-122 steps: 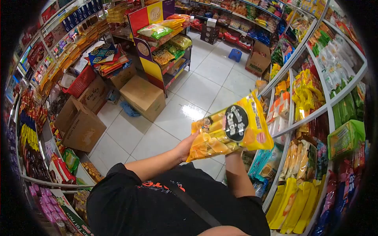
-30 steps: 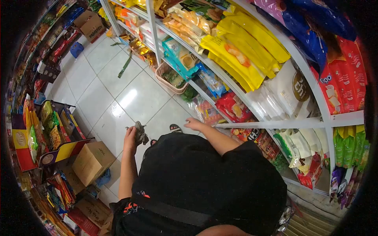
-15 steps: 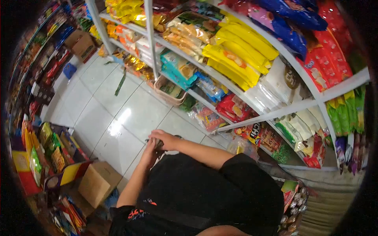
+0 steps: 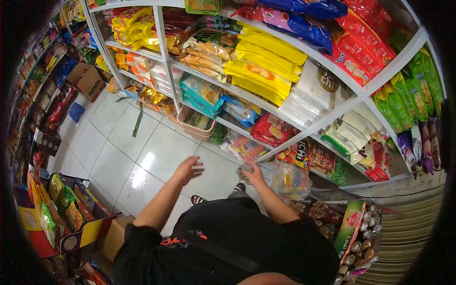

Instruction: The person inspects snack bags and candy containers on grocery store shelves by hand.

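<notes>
My left hand (image 4: 189, 170) is held out over the tiled floor, its fingers apart and nothing in them. To the right, my right hand (image 4: 255, 175) grips a small grey, crumpled cloth (image 4: 244, 171). It hangs above the floor near the lower shelf and my right foot. Closest to this hand is a clear plastic bag (image 4: 290, 182) with something yellow in it. A pink plastic basket (image 4: 194, 127) stands at the foot of the shelves, farther ahead of both hands.
White shelves (image 4: 164, 61) full of snack packets, including yellow packs (image 4: 263, 66), run along the right. Display boxes with packets (image 4: 71, 213) and a cardboard box (image 4: 116, 235) stand at the left. A tray of wrapped goods (image 4: 351, 232) sits beside me at right. Sandals (image 4: 198, 199) show on the floor.
My hands were together in front of me and have parted. The right moved right with the grey cloth; the left opened. The view has shifted, showing more of the shelves at right.
</notes>
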A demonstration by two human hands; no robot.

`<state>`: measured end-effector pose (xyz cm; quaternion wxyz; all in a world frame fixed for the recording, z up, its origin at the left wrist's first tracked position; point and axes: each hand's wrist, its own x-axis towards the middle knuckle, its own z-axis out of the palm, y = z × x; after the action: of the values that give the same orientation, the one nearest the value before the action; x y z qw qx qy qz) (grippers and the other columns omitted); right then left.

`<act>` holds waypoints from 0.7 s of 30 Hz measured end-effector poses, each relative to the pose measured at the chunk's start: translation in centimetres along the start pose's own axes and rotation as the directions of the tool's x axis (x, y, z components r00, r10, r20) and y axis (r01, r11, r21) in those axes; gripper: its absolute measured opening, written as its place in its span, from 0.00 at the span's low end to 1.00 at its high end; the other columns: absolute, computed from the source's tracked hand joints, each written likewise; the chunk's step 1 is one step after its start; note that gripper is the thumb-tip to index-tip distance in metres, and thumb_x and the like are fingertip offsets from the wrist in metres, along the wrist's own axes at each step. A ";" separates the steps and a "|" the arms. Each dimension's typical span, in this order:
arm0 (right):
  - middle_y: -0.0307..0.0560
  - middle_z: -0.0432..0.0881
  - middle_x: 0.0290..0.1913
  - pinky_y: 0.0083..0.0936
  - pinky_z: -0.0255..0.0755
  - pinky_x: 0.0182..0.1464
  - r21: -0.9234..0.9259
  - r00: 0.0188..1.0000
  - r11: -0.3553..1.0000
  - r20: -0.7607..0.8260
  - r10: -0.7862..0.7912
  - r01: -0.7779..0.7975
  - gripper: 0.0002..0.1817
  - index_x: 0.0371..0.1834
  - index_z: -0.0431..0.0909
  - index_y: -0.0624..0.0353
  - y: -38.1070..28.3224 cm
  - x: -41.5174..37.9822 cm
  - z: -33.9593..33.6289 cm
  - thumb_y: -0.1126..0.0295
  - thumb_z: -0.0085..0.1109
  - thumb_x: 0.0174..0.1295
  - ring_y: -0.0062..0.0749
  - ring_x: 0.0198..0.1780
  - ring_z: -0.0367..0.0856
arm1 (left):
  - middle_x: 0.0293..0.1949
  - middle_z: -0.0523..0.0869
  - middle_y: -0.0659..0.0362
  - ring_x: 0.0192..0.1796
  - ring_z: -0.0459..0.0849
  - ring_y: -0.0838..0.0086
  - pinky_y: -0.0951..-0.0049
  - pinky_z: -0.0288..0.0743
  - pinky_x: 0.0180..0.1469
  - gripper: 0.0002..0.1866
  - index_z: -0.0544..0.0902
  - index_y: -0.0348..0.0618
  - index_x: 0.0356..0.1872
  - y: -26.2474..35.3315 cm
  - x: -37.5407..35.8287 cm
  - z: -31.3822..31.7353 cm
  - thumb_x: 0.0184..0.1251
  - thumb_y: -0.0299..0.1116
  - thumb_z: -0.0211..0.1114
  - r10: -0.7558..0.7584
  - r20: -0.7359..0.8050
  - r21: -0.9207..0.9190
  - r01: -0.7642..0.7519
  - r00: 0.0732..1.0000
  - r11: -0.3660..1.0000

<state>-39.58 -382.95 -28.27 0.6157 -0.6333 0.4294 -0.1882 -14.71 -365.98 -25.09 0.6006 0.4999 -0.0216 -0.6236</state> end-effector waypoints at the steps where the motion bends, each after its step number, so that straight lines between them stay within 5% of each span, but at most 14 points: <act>1: 0.44 0.77 0.36 0.22 0.71 0.41 -0.053 0.999 0.998 -0.037 -0.027 0.025 0.22 0.46 0.70 0.57 1.0 -0.2 -1.1 0.74 0.62 0.44 0.26 0.39 0.76 | 0.44 0.74 0.53 0.43 0.76 0.59 0.62 0.70 0.46 0.25 0.64 0.48 0.52 2.1 1.4 0.4 0.56 0.46 0.57 -0.019 -0.020 0.070 0.021 1.000 0.997; 5: 0.46 0.78 0.37 0.23 0.70 0.41 -0.099 0.993 0.994 -0.099 -0.065 0.055 0.22 0.46 0.71 0.56 4.5 -1.3 -5.2 0.72 0.63 0.44 0.28 0.38 0.76 | 0.35 0.76 0.60 0.37 0.75 0.71 0.71 0.71 0.38 0.14 0.72 0.47 0.35 13.3 9.5 1.9 0.59 0.46 0.53 0.233 0.189 0.324 -0.284 0.954 0.902; 6: 0.46 0.78 0.37 0.23 0.70 0.41 -0.059 0.990 0.998 -0.137 -0.036 0.028 0.22 0.45 0.71 0.56 5.6 -1.4 -6.1 0.72 0.63 0.43 0.28 0.38 0.76 | 0.33 0.75 0.61 0.35 0.74 0.72 0.72 0.69 0.37 0.14 0.73 0.47 0.34 14.9 13.0 1.8 0.58 0.47 0.53 0.222 0.127 0.108 -0.236 0.967 0.966; 8: 0.47 0.78 0.37 0.22 0.70 0.41 -0.025 0.987 1.000 -0.160 0.003 -0.008 0.22 0.46 0.71 0.57 6.3 -2.1 -8.4 0.71 0.63 0.43 0.28 0.37 0.76 | 0.32 0.75 0.62 0.33 0.73 0.72 0.71 0.68 0.38 0.16 0.74 0.47 0.34 19.3 11.0 8.3 0.57 0.50 0.54 0.396 -0.148 0.296 -0.342 0.906 0.892; 12: 0.48 0.77 0.39 0.23 0.70 0.42 -0.240 0.976 0.955 -0.169 0.136 -0.174 0.23 0.46 0.71 0.59 2.5 -4.5 -11.5 0.71 0.62 0.43 0.30 0.38 0.76 | 0.34 0.75 0.61 0.34 0.72 0.71 0.69 0.69 0.39 0.22 0.75 0.45 0.39 25.0 17.2 11.1 0.56 0.53 0.55 0.409 -0.222 0.406 -0.298 0.885 0.864; 14: 0.46 0.76 0.35 0.24 0.69 0.40 -0.444 0.979 0.890 -0.117 -0.170 0.102 0.21 0.45 0.71 0.57 4.6 -4.4 -13.5 0.70 0.61 0.45 0.28 0.38 0.74 | 0.37 0.75 0.59 0.37 0.71 0.69 0.66 0.68 0.40 0.26 0.75 0.44 0.41 26.6 18.6 13.2 0.56 0.58 0.52 0.409 -0.270 0.389 -0.289 0.872 0.874; 21: 0.48 0.75 0.38 0.27 0.70 0.41 -0.281 0.999 0.959 -0.043 0.009 -0.020 0.21 0.45 0.71 0.60 3.7 -3.7 -18.5 0.76 0.59 0.44 0.33 0.39 0.75 | 0.41 0.76 0.58 0.42 0.70 0.65 0.62 0.64 0.44 0.33 0.75 0.44 0.42 29.8 22.3 17.0 0.52 0.66 0.49 0.345 -0.412 0.276 -0.245 0.843 0.929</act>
<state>-57.03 -391.05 -27.55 0.5118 -0.7073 0.4690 -0.1336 0.86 -401.18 -11.23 0.6211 0.6833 -0.0246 -0.3831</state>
